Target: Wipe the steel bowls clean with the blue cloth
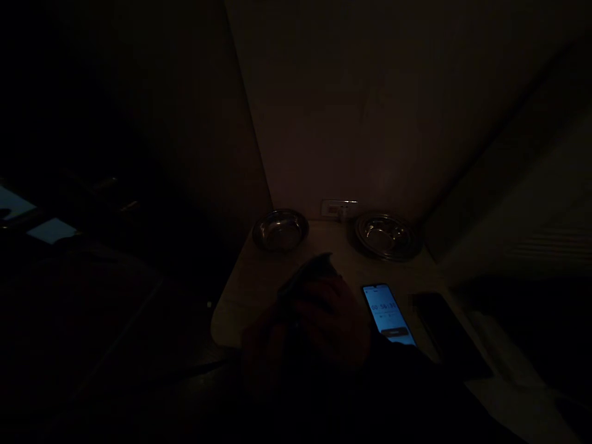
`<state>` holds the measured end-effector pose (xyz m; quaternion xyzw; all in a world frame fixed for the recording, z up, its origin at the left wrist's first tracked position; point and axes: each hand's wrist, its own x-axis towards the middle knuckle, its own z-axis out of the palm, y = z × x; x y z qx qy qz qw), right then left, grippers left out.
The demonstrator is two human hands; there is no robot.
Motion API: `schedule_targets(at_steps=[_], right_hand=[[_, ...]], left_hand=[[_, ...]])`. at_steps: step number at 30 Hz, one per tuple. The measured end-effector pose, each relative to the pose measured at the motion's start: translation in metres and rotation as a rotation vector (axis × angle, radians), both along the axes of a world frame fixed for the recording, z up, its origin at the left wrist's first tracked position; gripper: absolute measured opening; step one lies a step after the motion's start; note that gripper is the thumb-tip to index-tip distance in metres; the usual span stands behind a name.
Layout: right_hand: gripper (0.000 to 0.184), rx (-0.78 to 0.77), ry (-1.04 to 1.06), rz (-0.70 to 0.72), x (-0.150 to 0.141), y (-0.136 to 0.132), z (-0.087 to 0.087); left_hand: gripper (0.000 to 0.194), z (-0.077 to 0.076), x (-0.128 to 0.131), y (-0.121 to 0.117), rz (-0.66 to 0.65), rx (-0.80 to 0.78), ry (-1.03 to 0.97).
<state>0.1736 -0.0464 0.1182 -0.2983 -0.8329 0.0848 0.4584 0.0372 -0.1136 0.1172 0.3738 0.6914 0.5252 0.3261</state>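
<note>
The scene is very dark. In the middle of the head view my right hand [335, 314] is closed around a dark, thin object with a pointed corner [319, 266], perhaps cloth or a packet; its kind cannot be made out. My left hand [263, 345] is just below and to the left, close against the right hand. Its fingers look curled, but shadow hides what they grip. Both hands are over the near part of a small light wooden table [240, 302]. A lit phone [387, 314] showing a timer lies beside my right hand.
A shiny metal bowl [280, 230] stands at the table's back left, and stacked metal dishes [387, 237] at the back right. Between them a wall socket [339, 208] holds a plug. A dark flat object [451, 333] lies right of the phone. Walls border the back.
</note>
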Motion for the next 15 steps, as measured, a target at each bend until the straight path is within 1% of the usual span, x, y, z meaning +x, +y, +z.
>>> schedule_targets(at_steps=[1,2,3,4,6,8,10,11,13,15], right_hand=[[0.026,-0.037,0.017,0.003,0.001,0.002,-0.002],[0.027,-0.106,0.046,-0.008,0.004,0.005,-0.004],[0.028,-0.198,0.091,-0.027,0.007,0.010,-0.007],[0.030,-0.303,0.148,-0.045,0.010,0.015,-0.008],[0.033,-0.490,0.277,-0.058,0.018,0.025,-0.009],[0.037,-0.622,0.379,-0.071,0.026,0.031,-0.006],[0.041,-0.694,0.436,-0.131,0.032,0.032,-0.003],[0.042,-0.705,0.452,-0.167,0.035,0.032,-0.002],[0.043,-0.685,0.461,-0.220,0.040,0.031,-0.002],[0.042,-0.654,0.457,-0.235,0.045,0.030,-0.005]], left_hand=[[0.033,-0.002,-0.002,0.000,0.009,-0.008,0.009],[0.030,-0.004,-0.005,0.001,0.021,-0.015,0.011],[0.027,-0.007,-0.008,0.002,0.014,-0.021,0.004],[0.025,-0.008,-0.012,0.003,0.039,-0.001,-0.018],[0.017,-0.011,-0.017,0.006,0.025,0.039,-0.043],[0.015,-0.014,-0.020,0.008,-0.015,0.060,-0.080],[0.019,-0.017,-0.022,0.010,-0.055,0.070,-0.123],[0.022,-0.019,-0.022,0.011,-0.068,0.078,-0.145],[0.026,-0.024,-0.023,0.012,-0.072,0.108,-0.189],[0.027,-0.029,-0.024,0.013,-0.057,0.144,-0.236]])
